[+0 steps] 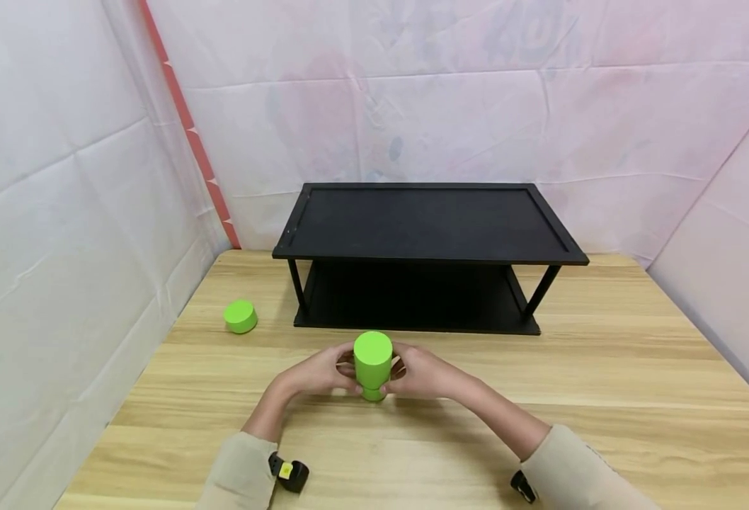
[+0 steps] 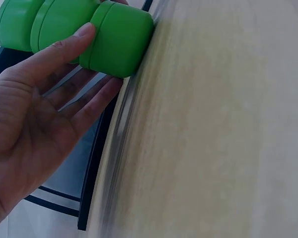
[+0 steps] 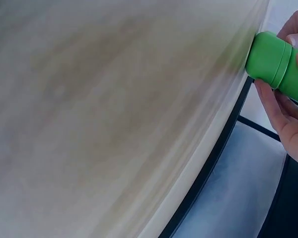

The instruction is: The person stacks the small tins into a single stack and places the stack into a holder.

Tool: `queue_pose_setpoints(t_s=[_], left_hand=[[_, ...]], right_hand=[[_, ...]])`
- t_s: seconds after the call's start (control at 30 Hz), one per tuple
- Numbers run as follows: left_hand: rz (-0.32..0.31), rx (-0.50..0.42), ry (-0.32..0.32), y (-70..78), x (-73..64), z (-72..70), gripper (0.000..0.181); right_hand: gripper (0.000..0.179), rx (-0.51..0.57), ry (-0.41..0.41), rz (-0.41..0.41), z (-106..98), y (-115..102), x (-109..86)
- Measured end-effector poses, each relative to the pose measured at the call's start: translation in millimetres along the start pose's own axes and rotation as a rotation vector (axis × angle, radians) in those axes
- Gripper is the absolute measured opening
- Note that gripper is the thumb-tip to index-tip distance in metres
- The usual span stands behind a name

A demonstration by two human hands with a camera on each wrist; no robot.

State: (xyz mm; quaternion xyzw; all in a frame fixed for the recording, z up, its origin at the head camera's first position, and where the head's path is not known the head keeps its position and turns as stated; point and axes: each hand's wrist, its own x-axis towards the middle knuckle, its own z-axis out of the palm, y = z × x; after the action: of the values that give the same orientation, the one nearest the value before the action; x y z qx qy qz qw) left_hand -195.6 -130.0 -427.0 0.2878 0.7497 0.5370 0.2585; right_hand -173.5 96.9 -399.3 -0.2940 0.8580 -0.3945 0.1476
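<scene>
A column of stacked green cylinders [image 1: 372,361] stands upright on the wooden table, between both hands. My left hand [image 1: 323,370] grips it from the left, its thumb on the near side near the base. From the other side my right hand [image 1: 422,372] holds it in the same way. In the left wrist view, several rounded sections of the green cylinders [image 2: 121,39] show, with seams between them. The right wrist view has the lower part of the green cylinders [image 3: 270,57] between thumb and fingers. A short green cylinder [image 1: 241,316] lies apart at the left.
A black two-tier rack [image 1: 413,223] stands behind the hands at the back of the table [image 1: 636,375]. White cloth walls [image 1: 444,120] enclose the back and sides. Black wrist devices [image 1: 293,476] sit on both sleeves.
</scene>
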Motion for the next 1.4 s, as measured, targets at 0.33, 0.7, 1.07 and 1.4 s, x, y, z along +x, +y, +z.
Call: queue_pose_setpoints(t_s=[0.33, 0.7, 1.07, 1.4], left_hand=[[0.009, 0.013, 0.012, 0.7, 12.7, -0.1, 0.077], [0.03, 0.009, 0.05, 2.0, 29.7, 6.7, 0.074], [0.014, 0.062, 0.117, 5.2, 43.0, 18.0, 0.069], [0.016, 0.091, 0.153, 10.3, 54.3, 28.9, 0.061]], right_hand=[[0.058, 0.041, -0.091, 0.007, -33.9, 12.9, -7.0], [0.048, 0.179, 0.065, -0.07, -52.1, 34.9, -16.8], [0.052, 0.345, 0.078, -0.046, -39.1, 56.6, -17.6], [0.054, 0.325, 0.137, -0.057, -31.5, 62.5, -18.5]])
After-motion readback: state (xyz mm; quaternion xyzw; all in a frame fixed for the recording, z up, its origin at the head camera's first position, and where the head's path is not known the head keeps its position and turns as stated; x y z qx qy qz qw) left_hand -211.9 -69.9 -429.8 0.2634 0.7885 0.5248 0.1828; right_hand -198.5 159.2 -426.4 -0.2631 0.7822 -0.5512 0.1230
